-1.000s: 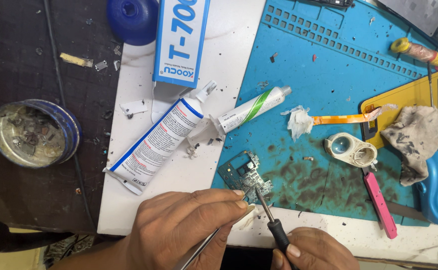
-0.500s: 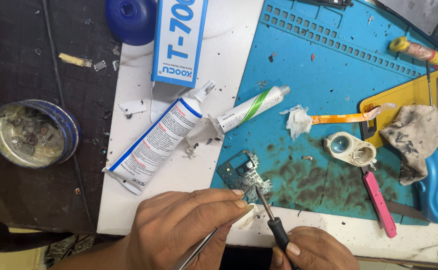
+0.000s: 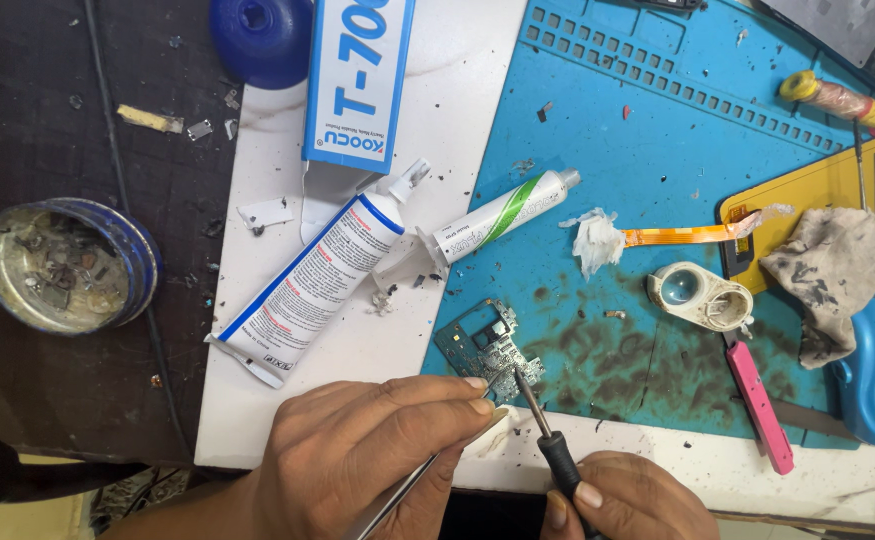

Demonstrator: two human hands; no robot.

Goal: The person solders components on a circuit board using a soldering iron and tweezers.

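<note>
Left hand [image 3: 357,460]: enters from the bottom edge, palm down, fingers curled and closed on metal tweezers [image 3: 412,485]. The tweezer tips reach the lower edge of the small green circuit board [image 3: 482,345], and the fingertips lie just beside it. The board lies at the near left corner of the blue work mat [image 3: 657,150], partly over the white sheet [image 3: 457,100].

Right hand [image 3: 622,500]: low at the bottom edge, fingers closed around the black handle of a screwdriver [image 3: 547,430]. The shaft slants up and left; its tip touches the board's lower right part.

Surroundings, left to right: a round blue tin [image 3: 67,265] of scrap parts on the dark table; a large white glue tube [image 3: 312,275] and a blue carton [image 3: 357,80] on the white sheet; a smaller green-striped tube [image 3: 502,215]; a white wad [image 3: 595,240] beside an orange flex strip [image 3: 677,236]; a white loupe [image 3: 699,295]; a pink tool [image 3: 757,400]; a grey rag [image 3: 832,270]. Nothing lies between the hands and the board
</note>
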